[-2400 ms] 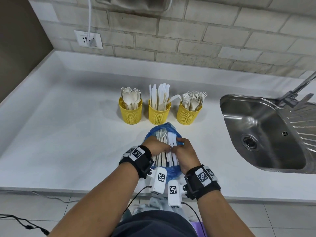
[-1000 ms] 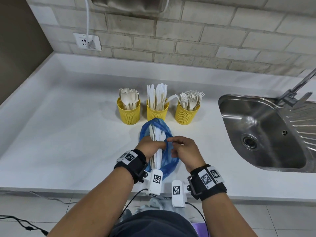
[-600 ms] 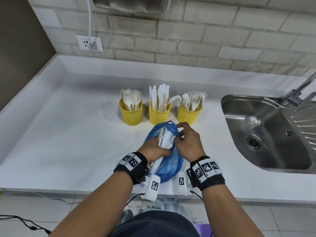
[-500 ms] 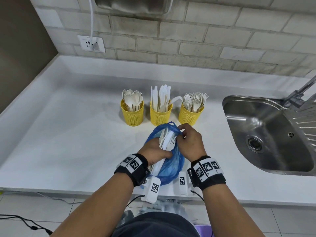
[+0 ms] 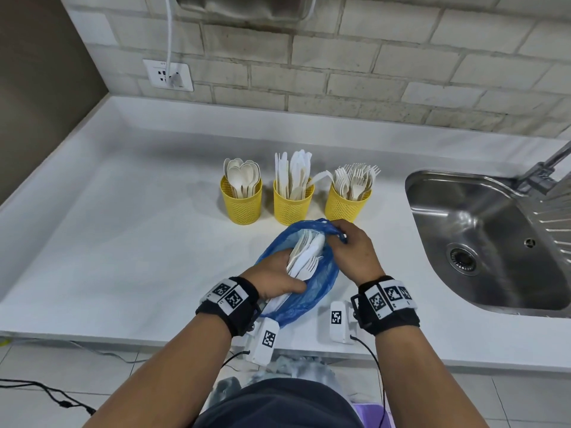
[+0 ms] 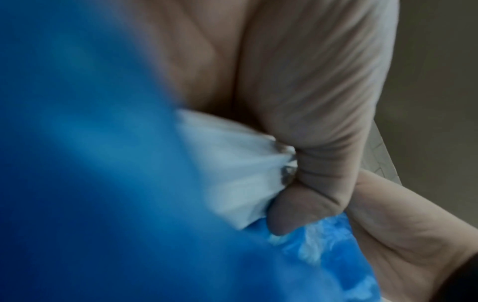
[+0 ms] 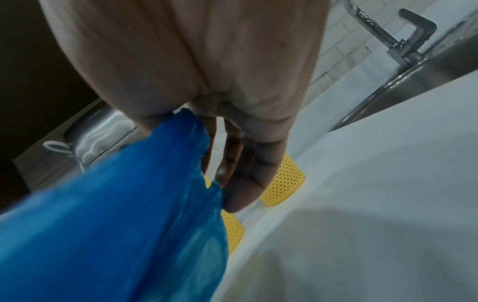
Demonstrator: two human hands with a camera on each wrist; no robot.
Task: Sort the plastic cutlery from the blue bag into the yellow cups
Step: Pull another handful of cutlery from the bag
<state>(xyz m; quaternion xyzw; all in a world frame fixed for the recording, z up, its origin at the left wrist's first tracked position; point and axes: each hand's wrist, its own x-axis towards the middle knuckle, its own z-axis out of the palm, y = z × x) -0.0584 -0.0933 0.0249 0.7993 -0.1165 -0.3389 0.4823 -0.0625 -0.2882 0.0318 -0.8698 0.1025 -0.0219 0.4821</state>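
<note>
A blue plastic bag lies on the white counter in front of three yellow mesh cups. The left cup holds spoons, the middle cup knives, the right cup forks. My left hand reaches into the bag's mouth and grips a bundle of white cutlery; the left wrist view shows its fingers curled round the white bundle. My right hand pinches the bag's rim and holds the mouth up. In the right wrist view the blue bag hangs from that hand.
A steel sink with a tap lies to the right. A wall socket with a white cable sits on the brick wall at the back left. The counter's front edge runs just below my wrists.
My left hand has gone deeper into the bag and closed on the cutlery bundle. My right hand has moved up to the bag's far rim and lifted it.
</note>
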